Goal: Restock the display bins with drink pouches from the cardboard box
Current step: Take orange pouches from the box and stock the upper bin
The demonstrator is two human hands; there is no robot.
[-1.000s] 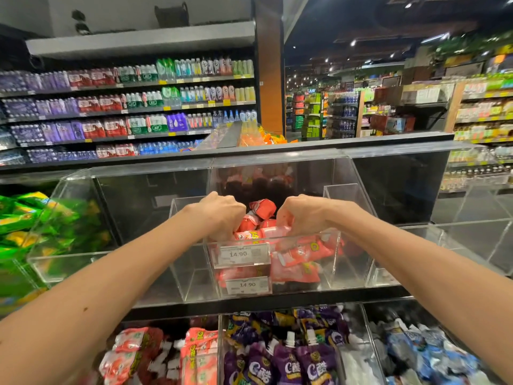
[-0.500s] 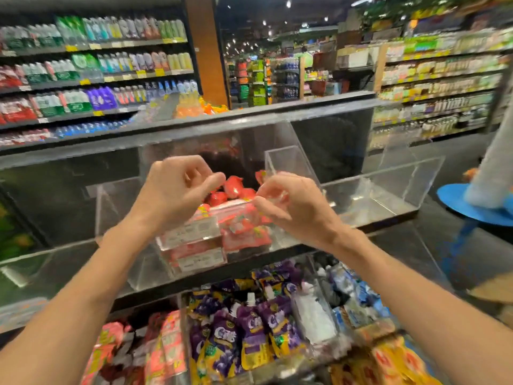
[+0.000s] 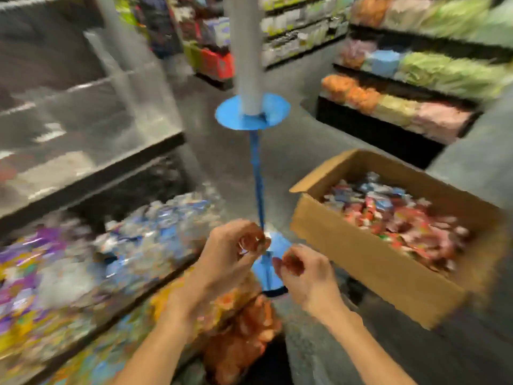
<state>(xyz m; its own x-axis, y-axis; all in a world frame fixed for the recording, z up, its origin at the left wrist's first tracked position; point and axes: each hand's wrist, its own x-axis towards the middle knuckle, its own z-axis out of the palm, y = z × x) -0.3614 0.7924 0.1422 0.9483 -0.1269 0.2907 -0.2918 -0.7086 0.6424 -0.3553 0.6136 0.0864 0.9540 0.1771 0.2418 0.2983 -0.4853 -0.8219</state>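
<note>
The picture is motion-blurred. An open cardboard box (image 3: 361, 254) stands on the floor at the right, full of red, pink and blue drink pouches (image 3: 394, 215). The clear display bins (image 3: 144, 232) run along the left, holding purple, blue-silver and yellow pouches. A lower bin of orange pouches (image 3: 241, 340) lies under my forearms. My left hand (image 3: 233, 257) and my right hand (image 3: 305, 273) hover side by side between the bins and the box. Their fingers are loosely curled and I see nothing in them.
A blue stand with a white pole (image 3: 247, 51) and a blue rod (image 3: 258, 187) rises from the grey floor just beyond my hands. Store shelves (image 3: 416, 84) with coloured goods line the far right. An empty upper clear bin (image 3: 83, 112) is at the left.
My view has swung right and down from the red-pouch bin to the floor and the cardboard box. Both hands have left that bin and dropped lower, empty.
</note>
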